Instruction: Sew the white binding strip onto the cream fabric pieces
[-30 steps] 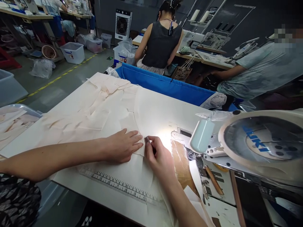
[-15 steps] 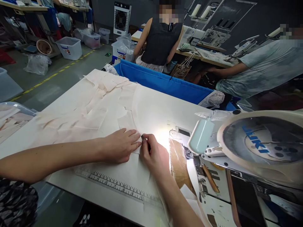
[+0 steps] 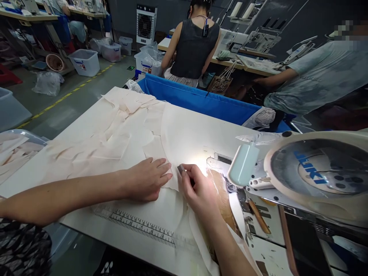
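My left hand [image 3: 149,178] lies flat on a pale pink cloth piece [image 3: 155,147], its fingers stretched out and slightly spread. To the right of those fingertips, my right hand [image 3: 198,188] pinches a small grey rectangular piece [image 3: 180,168] between thumb and fingers. Only one end of that piece shows, so its kind is unclear. The two hands are a little apart. Pale cloth also lies under and in front of my right hand. More thin cloth pieces [image 3: 89,147] overlap across the left side of the white table [image 3: 192,119].
A JUKI sewing machine [image 3: 310,168] stands at right, with a phone [image 3: 307,245] and a wooden-handled tool [image 3: 258,216] near it. Ruler markings [image 3: 138,226] run along the front edge. A blue cloth trough [image 3: 201,99] borders the far edge. Two people [image 3: 191,46] sit beyond.
My right hand has moved a little to the right, away from my left fingertips, with the grey piece still pinched. My left hand stays nearly in place on the cloth.
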